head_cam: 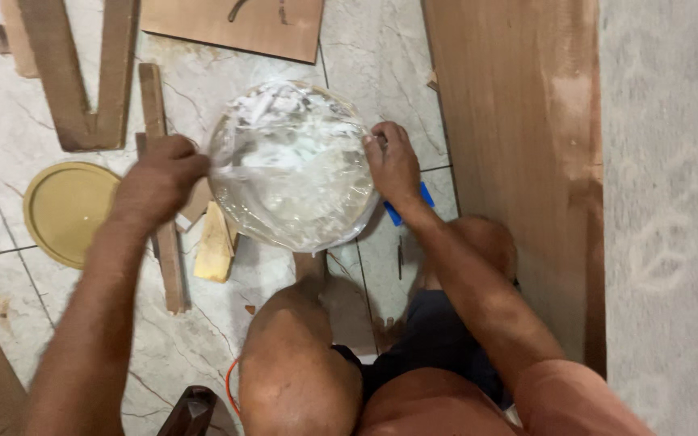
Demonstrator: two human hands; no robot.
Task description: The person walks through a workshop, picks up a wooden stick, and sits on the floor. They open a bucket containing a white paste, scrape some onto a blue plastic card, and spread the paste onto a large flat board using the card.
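A round container (292, 165) covered with clear plastic sheet stands on the tiled floor in front of my knees; white paste shows through the plastic. My left hand (159, 178) is closed on the plastic at the container's left rim. At the right rim, my right hand (393, 165) grips the plastic too. The film is stretched between both hands across the top.
A round yellow lid (66, 210) lies on the floor at the left. Wooden strips (163, 234) and a V-shaped wooden piece (82, 81) lie nearby. A large plywood board (519, 145) stands at the right, with a blue object (424, 198) under my right wrist.
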